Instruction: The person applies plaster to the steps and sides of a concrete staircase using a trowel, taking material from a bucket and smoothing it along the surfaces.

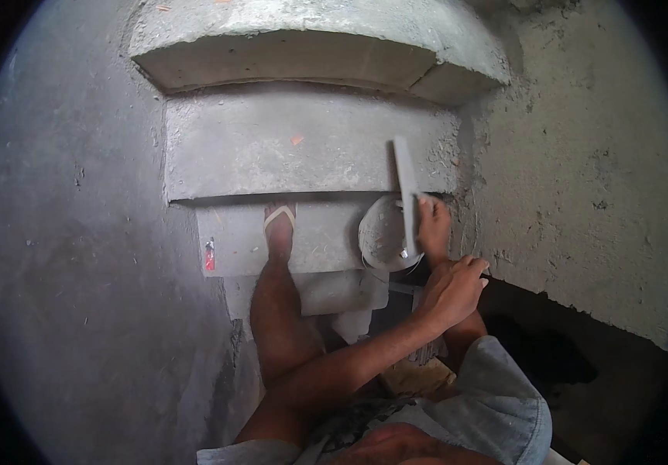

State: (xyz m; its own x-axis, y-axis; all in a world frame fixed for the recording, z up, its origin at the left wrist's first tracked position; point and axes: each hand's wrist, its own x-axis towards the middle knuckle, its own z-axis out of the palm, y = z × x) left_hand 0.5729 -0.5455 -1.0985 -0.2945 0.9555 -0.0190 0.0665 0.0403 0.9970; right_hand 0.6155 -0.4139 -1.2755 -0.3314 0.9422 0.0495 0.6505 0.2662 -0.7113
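Note:
My right hand is closed on a long, flat, grey plastering trowel, seen nearly edge-on. The trowel stands over a round bucket, its lower end at the bucket's right side. Inside the bucket is greyish residue, partly hidden by the trowel. My left arm crosses over my lap, and my left hand lies across my right forearm. Its fingers are stretched toward the right with nothing seen in them. What my right fingers grip on the trowel is hidden.
Concrete steps rise ahead, with a wall at the right and a smooth grey wall at the left. My foot in a flip-flop rests on the bucket's step. A small red packet lies at that step's left end.

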